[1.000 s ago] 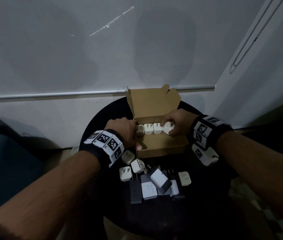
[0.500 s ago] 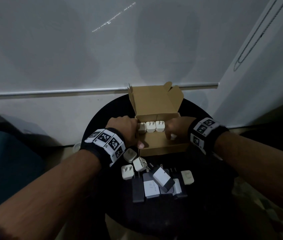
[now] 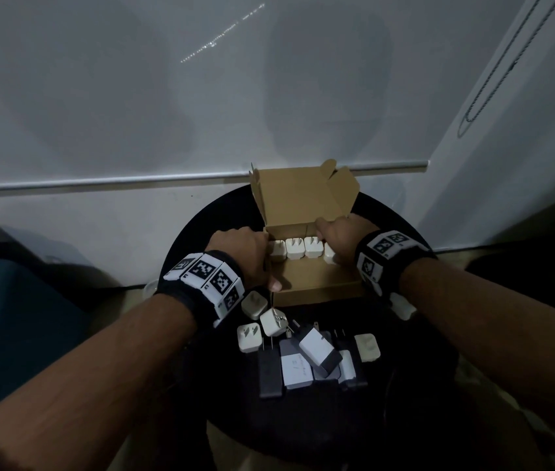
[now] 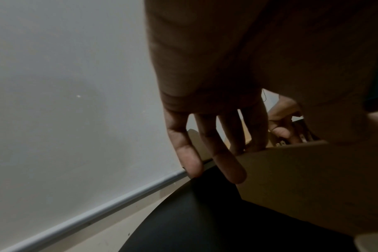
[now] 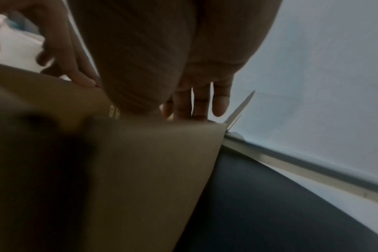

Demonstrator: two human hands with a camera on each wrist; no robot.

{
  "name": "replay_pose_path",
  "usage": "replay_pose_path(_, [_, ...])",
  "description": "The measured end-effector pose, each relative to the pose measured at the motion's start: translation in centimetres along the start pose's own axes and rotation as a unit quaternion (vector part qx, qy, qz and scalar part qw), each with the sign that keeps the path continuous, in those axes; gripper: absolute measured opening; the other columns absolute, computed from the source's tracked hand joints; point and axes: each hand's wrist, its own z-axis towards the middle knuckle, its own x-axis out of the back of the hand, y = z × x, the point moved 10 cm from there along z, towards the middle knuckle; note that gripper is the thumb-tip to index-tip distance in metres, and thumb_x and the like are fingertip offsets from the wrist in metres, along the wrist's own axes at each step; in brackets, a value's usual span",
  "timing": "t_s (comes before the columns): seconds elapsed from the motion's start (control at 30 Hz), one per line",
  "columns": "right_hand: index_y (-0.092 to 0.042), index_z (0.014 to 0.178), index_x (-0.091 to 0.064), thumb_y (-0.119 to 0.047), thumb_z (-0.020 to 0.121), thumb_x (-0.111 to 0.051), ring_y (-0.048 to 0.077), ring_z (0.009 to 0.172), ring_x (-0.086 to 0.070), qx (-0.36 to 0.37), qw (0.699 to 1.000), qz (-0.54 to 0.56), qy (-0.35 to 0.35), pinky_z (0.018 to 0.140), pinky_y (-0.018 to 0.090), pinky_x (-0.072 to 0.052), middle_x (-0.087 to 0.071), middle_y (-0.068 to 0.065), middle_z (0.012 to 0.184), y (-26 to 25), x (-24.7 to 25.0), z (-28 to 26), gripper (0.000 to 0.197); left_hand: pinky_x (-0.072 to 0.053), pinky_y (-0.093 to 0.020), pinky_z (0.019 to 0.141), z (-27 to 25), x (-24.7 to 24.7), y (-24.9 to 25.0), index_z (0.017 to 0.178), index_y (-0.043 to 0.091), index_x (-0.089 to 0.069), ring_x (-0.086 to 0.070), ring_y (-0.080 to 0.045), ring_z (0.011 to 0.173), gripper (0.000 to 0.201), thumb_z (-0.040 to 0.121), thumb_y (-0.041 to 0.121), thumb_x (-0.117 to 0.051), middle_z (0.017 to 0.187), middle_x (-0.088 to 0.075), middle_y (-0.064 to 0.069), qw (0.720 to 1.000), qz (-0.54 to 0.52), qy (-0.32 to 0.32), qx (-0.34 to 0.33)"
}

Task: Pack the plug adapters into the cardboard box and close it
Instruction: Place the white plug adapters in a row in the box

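Note:
The open cardboard box (image 3: pixel 316 291) stands on a round black table (image 3: pixel 303 433), its lid (image 3: pixel 303 195) upright at the back. A row of white plug adapters (image 3: pixel 294 248) lines its far wall. My left hand (image 3: pixel 260 263) rests on the box's left wall (image 4: pixel 302 179); its fingers (image 4: pixel 214 153) are straight and straddle that wall, with the thumb over the near corner. My right hand (image 3: pixel 335 237) covers the rightmost adapter. Its straight fingers (image 5: pixel 220 102) reach down behind the right wall (image 5: pixel 140 162). Several loose adapters (image 3: pixel 273 322) lie in front of the box.
The loose pile holds small white cubes (image 3: pixel 249 338) (image 3: pixel 367 347) and larger dark and white chargers (image 3: pixel 318 350) (image 3: pixel 269 372). A white blind with a metal bottom rail (image 3: pixel 99 181) hangs just behind the table. The table's near half is bare.
A second ago my right hand held a white adapter over the box's right end. That adapter now sits in the row, and the hand has shifted to the far right corner.

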Motion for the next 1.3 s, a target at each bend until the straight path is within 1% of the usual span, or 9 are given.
replay_pose_path(0.1, [-0.005, 0.121, -0.04, -0.001, 0.084, -0.06, 0.034, 0.1, -0.062, -0.003, 0.999, 0.053, -0.002, 0.078, 0.039, -0.05, -0.061, 0.018, 0.113, 0.0, -0.2, 0.2, 0.043, -0.041, -0.03, 0.068, 0.0, 0.1, 0.0, 0.123, 0.027, -0.056, -0.057, -0.02, 0.081, 0.077, 0.063, 0.074, -0.069, 0.08, -0.049, 0.005, 1.0, -0.004, -0.006, 0.002])
replay_pose_path(0.23, [-0.006, 0.12, -0.039, 0.005, 0.083, -0.056, 0.033, 0.1, -0.062, -0.007, 0.996, 0.087, 0.018, 0.083, 0.042, -0.052, -0.06, 0.017, 0.115, 0.2, -0.1, 0.6, 0.043, -0.04, -0.031, 0.068, 0.2, 0.0, -0.1, 0.124, 0.028, -0.057, -0.062, -0.022, 0.091, 0.078, 0.062, 0.074, -0.069, 0.086, -0.053, 0.004, 1.0, -0.001, -0.003, -0.002])
replay_pose_path(0.33, [-0.005, 0.122, -0.04, 0.003, 0.086, -0.053, 0.036, 0.102, -0.062, 0.001, 0.998, 0.05, 0.024, 0.084, 0.044, -0.051, -0.057, 0.018, 0.116, 0.0, 0.0, 0.6, 0.039, -0.039, -0.031, 0.069, 0.3, 0.0, -0.1, 0.124, 0.029, -0.057, -0.063, -0.023, 0.093, 0.078, 0.062, 0.074, -0.069, 0.097, -0.062, 0.002, 1.0, 0.0, 0.003, -0.005])
replay_pose_path(0.4, [-0.005, 0.123, -0.041, 0.003, 0.086, -0.053, 0.037, 0.103, -0.061, 0.012, 0.999, 0.013, 0.04, 0.083, 0.045, -0.051, -0.056, 0.018, 0.117, -0.3, 0.2, 0.6, 0.04, -0.04, -0.031, 0.069, 0.3, 0.0, -0.1, 0.124, 0.03, -0.058, -0.063, -0.023, 0.093, 0.078, 0.061, 0.074, -0.07, 0.098, -0.062, 0.001, 1.0, -0.003, 0.001, -0.003])
replay_pose_path(0.53, [-0.005, 0.114, -0.048, 0.004, 0.087, -0.051, 0.034, 0.094, -0.062, 0.023, 0.995, -0.002, 0.094, 0.069, 0.037, -0.048, -0.055, 0.014, 0.112, -0.1, 1.7, -0.5, 0.029, -0.04, -0.032, 0.069, 0.3, -0.2, 0.0, 0.124, 0.029, -0.058, -0.062, -0.023, 0.093, 0.077, 0.062, 0.074, -0.069, 0.099, -0.062, 0.001, 1.0, -0.003, -0.005, -0.001])
replay_pose_path(0.67, [-0.009, 0.106, -0.054, -0.009, 0.086, -0.06, 0.03, 0.093, -0.062, 0.022, 0.993, 0.014, 0.118, 0.078, 0.037, -0.05, -0.06, 0.01, 0.108, 1.1, 2.6, -2.5, 0.02, -0.041, -0.032, 0.069, 0.3, -0.1, 0.1, 0.122, 0.029, -0.059, -0.062, -0.023, 0.092, 0.076, 0.062, 0.075, -0.07, 0.096, -0.061, 0.002, 1.0, 0.0, -0.003, 0.0])
replay_pose_path(0.83, [-0.02, 0.091, -0.067, -0.025, 0.087, -0.058, 0.025, 0.101, -0.055, -0.008, 0.985, -0.155, 0.075, 0.087, 0.036, -0.038, -0.067, 0.003, 0.099, 2.1, 1.1, -2.2, 0.011, -0.043, -0.031, 0.07, 0.2, 0.3, 0.1, 0.12, 0.028, -0.061, -0.062, -0.022, 0.089, 0.075, 0.061, 0.073, -0.071, 0.087, -0.054, 0.003, 1.0, 0.002, -0.004, 0.01])
replay_pose_path(1.07, [-0.03, 0.103, -0.07, -0.034, 0.087, -0.058, 0.023, 0.11, -0.052, 0.004, 0.99, -0.126, 0.062, 0.1, 0.038, -0.036, -0.066, 0.001, 0.106, 1.6, -0.2, -0.7, 0.02, -0.041, -0.03, 0.067, 0.3, 0.1, -0.3, 0.117, 0.028, -0.06, -0.059, -0.02, 0.082, 0.074, 0.06, 0.074, -0.071, 0.082, -0.053, 0.006, 1.0, 0.0, -0.004, 0.015])
replay_pose_path(1.3, [-0.035, 0.12, -0.062, -0.034, 0.092, -0.05, 0.023, 0.117, -0.049, 0.02, 0.994, -0.097, 0.053, 0.104, 0.039, -0.034, -0.063, 0.002, 0.118, 1.5, -0.6, -1.0, 0.03, -0.04, -0.031, 0.068, 0.5, -0.1, -0.2, 0.119, 0.032, -0.06, -0.062, -0.022, 0.09, 0.075, 0.059, 0.075, -0.07, 0.083, -0.052, 0.006, 1.0, 0.001, 0.0, 0.011])
